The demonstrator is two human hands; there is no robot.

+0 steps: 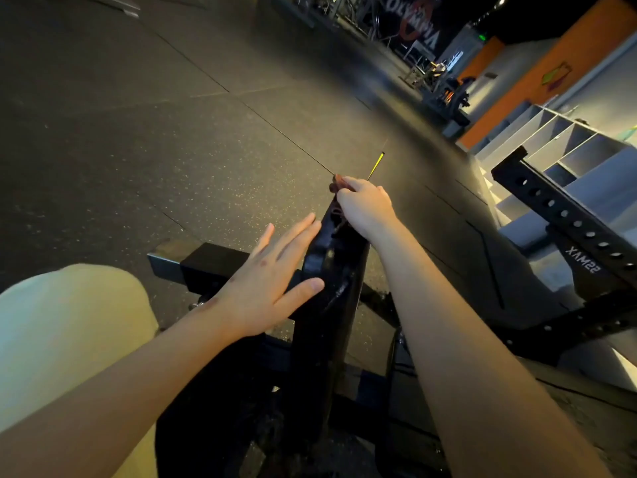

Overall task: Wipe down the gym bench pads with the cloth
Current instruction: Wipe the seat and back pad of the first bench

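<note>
Now right hand (367, 208) grips cloth (335, 184); left hand (265, 281) flat against pad (327, 305).

bench pad (324, 267): black | cloth (336, 183): reddish-brown | floor (165, 139): dark grey, speckled | wall (517, 88): orange | trouser leg (69, 326): cream

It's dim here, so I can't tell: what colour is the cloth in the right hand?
The cloth looks dark reddish-brown; the head view shows it best.

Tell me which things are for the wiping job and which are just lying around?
For the job: cloth, bench pad, right hand gripping the cloth, left hand flat on the pad.
Just around: black rack beam, grey cubby shelves.
</note>
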